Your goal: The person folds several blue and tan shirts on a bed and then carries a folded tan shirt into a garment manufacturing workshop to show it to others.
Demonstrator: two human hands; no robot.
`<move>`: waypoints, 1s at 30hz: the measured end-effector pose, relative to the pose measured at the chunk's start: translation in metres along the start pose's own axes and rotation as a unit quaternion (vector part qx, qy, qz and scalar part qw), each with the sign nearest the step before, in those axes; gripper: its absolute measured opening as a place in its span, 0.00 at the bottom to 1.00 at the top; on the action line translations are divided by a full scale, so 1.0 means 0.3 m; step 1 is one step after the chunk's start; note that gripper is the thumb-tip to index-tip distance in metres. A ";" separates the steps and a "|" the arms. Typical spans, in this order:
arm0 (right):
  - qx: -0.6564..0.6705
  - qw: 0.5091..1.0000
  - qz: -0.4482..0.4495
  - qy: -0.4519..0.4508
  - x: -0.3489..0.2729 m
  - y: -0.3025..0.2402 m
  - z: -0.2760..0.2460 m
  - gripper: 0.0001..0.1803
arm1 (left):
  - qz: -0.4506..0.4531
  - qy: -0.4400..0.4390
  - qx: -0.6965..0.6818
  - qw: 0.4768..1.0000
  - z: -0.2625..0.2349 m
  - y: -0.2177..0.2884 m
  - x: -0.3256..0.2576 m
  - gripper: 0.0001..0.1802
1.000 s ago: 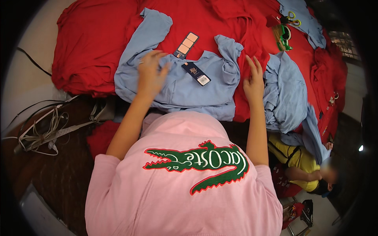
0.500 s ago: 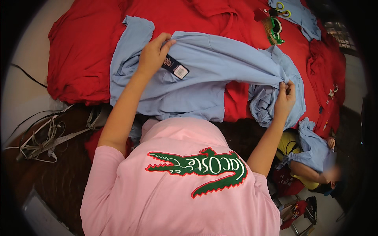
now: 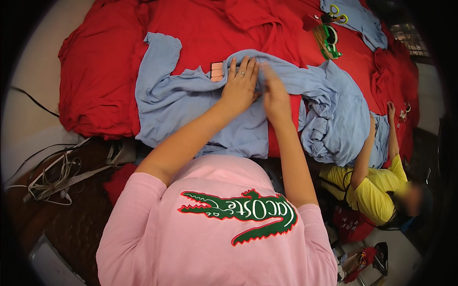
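Observation:
A light blue garment (image 3: 205,121) lies rumpled across the red cloth in front of me, one sleeve-like end (image 3: 161,52) stretching to the far left. My left hand (image 3: 240,88) presses on its bunched upper part, fingers straight and lying flat; a ring shows on one finger. Close beside it on the right is my right hand (image 3: 277,97), over the same cloth, its fingers smeared by motion. A small card with pink panels (image 3: 217,71) sticks out at the garment's far edge, left of my left fingertips.
More blue garments (image 3: 334,128) lie heaped at the right. A green tape dispenser (image 3: 328,42) and yellow-handled scissors (image 3: 338,14) are at the back right. A co-worker in a yellow shirt (image 3: 374,198) reaches over blue cloth. Tangled cables (image 3: 55,174) lie at the lower left.
Both my hands have come together at the middle; the stretched blue garment has dropped and bunched. The dark tag face no longer shows. The co-worker's arms have moved onto the pile's right side.

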State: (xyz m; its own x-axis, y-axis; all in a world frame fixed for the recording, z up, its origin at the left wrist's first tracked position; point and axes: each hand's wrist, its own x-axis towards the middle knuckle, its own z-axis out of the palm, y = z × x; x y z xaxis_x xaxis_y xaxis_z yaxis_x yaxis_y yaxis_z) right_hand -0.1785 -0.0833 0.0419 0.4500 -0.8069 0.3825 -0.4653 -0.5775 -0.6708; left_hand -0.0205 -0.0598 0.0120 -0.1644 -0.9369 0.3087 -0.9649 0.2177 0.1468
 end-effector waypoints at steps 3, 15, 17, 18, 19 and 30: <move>-0.208 0.967 -0.057 -0.138 -0.020 0.121 0.059 0.29 | -0.032 -0.085 -0.005 0.996 0.001 -0.038 -0.008 0.54; -0.173 0.983 0.066 -0.013 -0.022 0.215 0.011 0.27 | -0.053 -0.237 0.054 0.969 -0.059 -0.119 0.104 0.77; -0.177 0.982 0.072 0.001 -0.019 0.194 0.019 0.25 | -0.041 -0.245 0.059 0.967 -0.062 -0.138 0.129 0.79; -0.170 0.983 0.073 0.000 -0.018 0.198 0.013 0.24 | -0.032 -0.231 0.043 0.971 -0.062 -0.152 0.124 0.75; -0.163 0.984 0.073 -0.002 -0.015 0.203 0.009 0.23 | -0.024 -0.218 0.027 0.975 -0.063 -0.166 0.115 0.72; -0.094 0.984 0.147 0.027 0.241 0.246 0.063 0.18 | 0.096 -0.039 -0.118 0.988 0.025 -0.048 -0.136 0.17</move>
State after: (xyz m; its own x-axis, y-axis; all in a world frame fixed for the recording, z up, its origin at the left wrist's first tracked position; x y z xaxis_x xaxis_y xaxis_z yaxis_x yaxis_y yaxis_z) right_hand -0.1660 -0.1820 0.0079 0.2350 -0.9453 0.2264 -0.7051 -0.3261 -0.6297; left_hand -0.0015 -0.0267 -0.0097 -0.3637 -0.8881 0.2810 -0.8413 0.4427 0.3103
